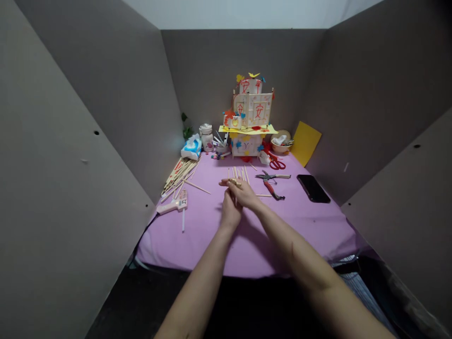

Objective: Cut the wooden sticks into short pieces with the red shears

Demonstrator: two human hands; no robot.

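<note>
Over the middle of the purple cloth, my two hands meet. My right hand lies across the top of my left hand, with its fingers stretched out to the left. Small gold-coloured bits show at the right fingers; I cannot make out what they are. My left hand is closed underneath, and anything inside it is hidden. Just beyond the hands, several thin wooden sticks lie side by side. Another stick lies to the right of the hands, near red-handled pliers.
A decorated paper-and-stick model house stands at the back. A glue gun and a stick pile lie left. Red scissors, a bowl, a phone and yellow card are right. Grey panels enclose the table.
</note>
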